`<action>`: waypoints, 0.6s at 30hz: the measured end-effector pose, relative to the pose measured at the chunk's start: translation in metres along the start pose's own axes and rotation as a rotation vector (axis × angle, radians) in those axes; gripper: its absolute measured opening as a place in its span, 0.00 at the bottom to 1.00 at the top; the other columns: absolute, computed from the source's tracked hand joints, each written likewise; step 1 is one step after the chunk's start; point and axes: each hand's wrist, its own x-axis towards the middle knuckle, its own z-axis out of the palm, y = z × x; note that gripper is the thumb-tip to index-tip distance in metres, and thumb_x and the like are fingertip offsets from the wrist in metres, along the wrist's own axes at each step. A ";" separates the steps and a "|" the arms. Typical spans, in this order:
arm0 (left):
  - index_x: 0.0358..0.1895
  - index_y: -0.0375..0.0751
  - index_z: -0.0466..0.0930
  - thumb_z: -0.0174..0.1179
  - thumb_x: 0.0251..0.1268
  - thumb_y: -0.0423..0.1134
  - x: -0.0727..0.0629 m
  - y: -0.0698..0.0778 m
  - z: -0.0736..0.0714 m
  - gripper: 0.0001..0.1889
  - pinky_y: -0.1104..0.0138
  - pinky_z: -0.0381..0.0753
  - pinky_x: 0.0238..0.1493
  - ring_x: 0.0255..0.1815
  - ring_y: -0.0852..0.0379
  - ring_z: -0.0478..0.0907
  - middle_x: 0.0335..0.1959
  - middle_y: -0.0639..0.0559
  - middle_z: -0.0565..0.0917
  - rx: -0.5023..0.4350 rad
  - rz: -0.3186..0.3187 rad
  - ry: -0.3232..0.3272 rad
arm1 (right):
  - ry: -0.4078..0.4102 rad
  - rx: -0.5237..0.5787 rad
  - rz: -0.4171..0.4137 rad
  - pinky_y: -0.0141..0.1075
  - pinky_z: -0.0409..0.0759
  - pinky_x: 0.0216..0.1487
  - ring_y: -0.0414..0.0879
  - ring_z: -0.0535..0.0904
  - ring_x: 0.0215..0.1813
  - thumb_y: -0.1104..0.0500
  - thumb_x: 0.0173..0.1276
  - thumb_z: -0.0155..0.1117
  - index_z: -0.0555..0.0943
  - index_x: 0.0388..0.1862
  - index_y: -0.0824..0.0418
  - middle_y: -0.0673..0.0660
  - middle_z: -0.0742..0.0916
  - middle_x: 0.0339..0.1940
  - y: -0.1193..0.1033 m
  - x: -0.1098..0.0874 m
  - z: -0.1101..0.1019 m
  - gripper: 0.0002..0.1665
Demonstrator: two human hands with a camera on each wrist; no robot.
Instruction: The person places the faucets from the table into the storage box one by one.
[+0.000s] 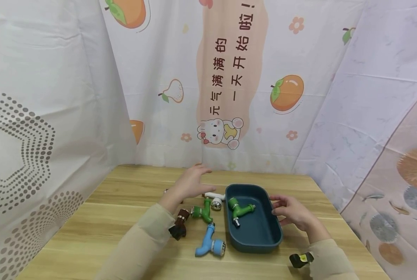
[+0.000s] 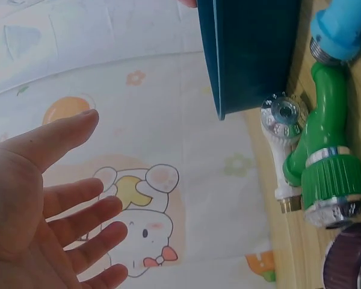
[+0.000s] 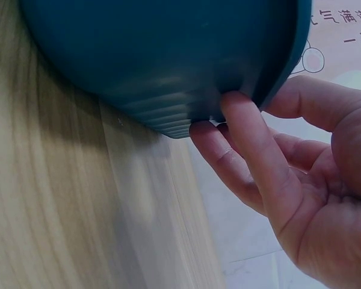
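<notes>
My left hand (image 1: pixel 191 182) hovers over the far side of the table, its fingers spread and holding nothing. Below and beside it lie a white tap (image 1: pixel 215 195), a green tap (image 1: pixel 204 211) and a dark brown tap (image 1: pixel 180 224). Nearer the front is a blue tap (image 1: pixel 209 243). A dark teal plastic bin (image 1: pixel 255 247) stands right of these, with another green tap (image 1: pixel 241 210) lying inside. At the bin's right side, my right hand (image 1: pixel 292 212) touches the outer wall with fingertips (image 3: pixel 237 102), the thumb close to the rim.
A small black object with a yellow label (image 1: pixel 301 259) sits by the right sleeve. Part of another item (image 1: pixel 166 191) peeks out behind the left wrist. Printed curtains (image 1: pixel 180 128) rise behind the wooden table (image 1: pixel 89 237) and along both sides.
</notes>
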 end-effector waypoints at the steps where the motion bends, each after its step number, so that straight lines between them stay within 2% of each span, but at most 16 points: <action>1: 0.68 0.48 0.78 0.71 0.59 0.60 -0.001 -0.001 -0.001 0.35 0.48 0.67 0.70 0.73 0.45 0.67 0.69 0.48 0.75 -0.005 -0.002 0.001 | -0.001 0.001 0.000 0.52 0.86 0.38 0.54 0.81 0.48 0.69 0.68 0.64 0.61 0.75 0.75 0.71 0.79 0.55 0.000 0.000 0.000 0.40; 10: 0.69 0.48 0.77 0.72 0.59 0.58 -0.012 -0.015 -0.007 0.36 0.48 0.66 0.71 0.73 0.45 0.67 0.71 0.48 0.73 -0.021 0.002 0.017 | 0.001 0.000 0.001 0.51 0.86 0.38 0.54 0.81 0.47 0.68 0.67 0.65 0.61 0.75 0.74 0.70 0.80 0.55 0.000 0.000 0.000 0.40; 18: 0.70 0.46 0.76 0.73 0.59 0.55 -0.022 -0.024 -0.015 0.36 0.47 0.68 0.69 0.69 0.44 0.71 0.69 0.46 0.76 -0.015 0.039 0.002 | 0.008 -0.009 0.011 0.51 0.86 0.38 0.54 0.80 0.48 0.68 0.67 0.64 0.62 0.75 0.74 0.70 0.79 0.55 -0.002 -0.001 0.001 0.39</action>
